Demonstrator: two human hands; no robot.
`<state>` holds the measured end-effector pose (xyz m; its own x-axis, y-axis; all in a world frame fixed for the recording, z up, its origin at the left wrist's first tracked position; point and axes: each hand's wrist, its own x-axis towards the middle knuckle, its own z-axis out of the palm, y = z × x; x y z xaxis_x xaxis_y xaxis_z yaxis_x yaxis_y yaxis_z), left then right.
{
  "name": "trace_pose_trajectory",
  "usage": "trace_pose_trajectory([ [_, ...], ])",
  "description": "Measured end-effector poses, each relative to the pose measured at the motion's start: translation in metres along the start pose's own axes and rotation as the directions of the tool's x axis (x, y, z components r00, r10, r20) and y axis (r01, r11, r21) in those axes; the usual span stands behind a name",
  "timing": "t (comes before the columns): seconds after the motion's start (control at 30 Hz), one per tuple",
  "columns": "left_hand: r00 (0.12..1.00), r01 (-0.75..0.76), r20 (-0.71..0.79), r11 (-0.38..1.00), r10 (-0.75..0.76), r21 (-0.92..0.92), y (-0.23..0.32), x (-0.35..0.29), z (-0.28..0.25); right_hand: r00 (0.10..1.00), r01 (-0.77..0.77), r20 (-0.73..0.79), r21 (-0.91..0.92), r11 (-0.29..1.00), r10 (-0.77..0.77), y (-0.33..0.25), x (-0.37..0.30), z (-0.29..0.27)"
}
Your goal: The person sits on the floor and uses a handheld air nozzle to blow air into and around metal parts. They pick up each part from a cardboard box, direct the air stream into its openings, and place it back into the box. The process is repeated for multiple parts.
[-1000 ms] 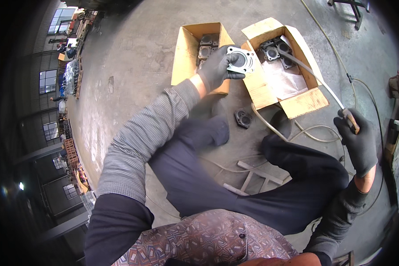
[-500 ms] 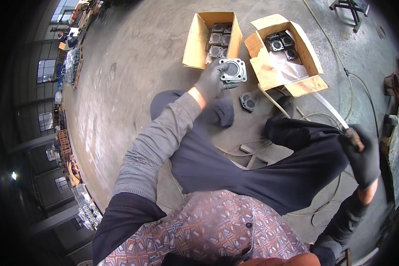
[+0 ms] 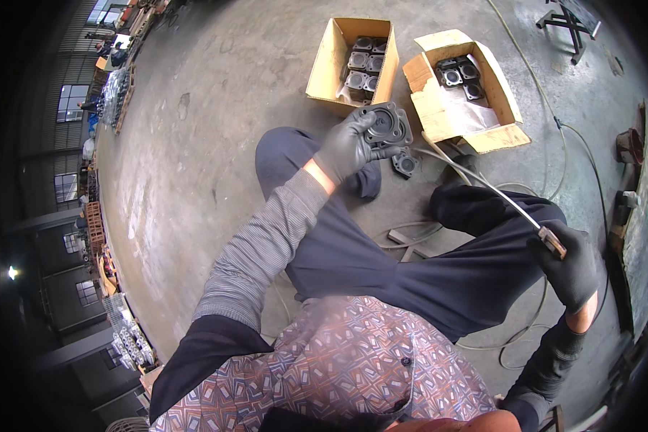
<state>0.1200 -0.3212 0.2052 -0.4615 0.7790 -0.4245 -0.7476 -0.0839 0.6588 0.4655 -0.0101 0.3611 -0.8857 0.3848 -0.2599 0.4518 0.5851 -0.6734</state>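
My left hand (image 3: 344, 150), in a dark grey glove, grips a square metal flange (image 3: 387, 127) by its left edge. A dark face with a round recess and corner holes is turned up. My gloved right hand (image 3: 572, 268) is closed round the brown wooden handle of a long, narrow metal file (image 3: 507, 198). The file slants up and left, its far end close to the flange's lower right; whether they touch I cannot tell. On the floor just below the flange lies another dark metal flange (image 3: 405, 164).
An open cardboard box (image 3: 324, 68) with several flanges stands ahead. To its right is a second open box (image 3: 428, 108) holding flanges and a plastic sheet. Hoses (image 3: 547, 93) run across the floor on the right. A metal stand (image 3: 572, 32) is at the far right.
The flange has turned from its bright face to a dark one. My right hand has moved left and down a little, and the file now shows its thin edge.
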Motion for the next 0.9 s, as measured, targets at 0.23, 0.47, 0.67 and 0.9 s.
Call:
trace_pose_trajectory([
  [0.23, 0.992, 0.023, -0.123, 0.966, 0.009, 0.257, 0.011, -0.012, 0.003, 0.99, 0.078, 0.123, -0.086, 0.993, -0.067, -0.005, 0.005, 0.01],
  [0.47, 0.915, -0.21, -0.11, 0.692, 0.387, 0.691, 0.149, 0.027, -0.045, 0.987, -0.041, -0.15, 0.071, 0.997, 0.051, 0.003, 0.082, 0.006],
  [0.67, 0.947, 0.222, -0.271, 0.259, 0.171, 0.94, 0.184, 0.137, -0.143, 0.99, -0.022, -0.14, 0.096, 0.995, 0.035, -0.019, 0.184, 0.041],
  [0.9, 0.891, 0.247, -0.354, -0.352, -0.284, 0.903, 0.101, 0.243, -0.268, 0.978, -0.207, -0.019, 0.04, 0.978, 0.208, -0.005, 0.222, 0.056],
])
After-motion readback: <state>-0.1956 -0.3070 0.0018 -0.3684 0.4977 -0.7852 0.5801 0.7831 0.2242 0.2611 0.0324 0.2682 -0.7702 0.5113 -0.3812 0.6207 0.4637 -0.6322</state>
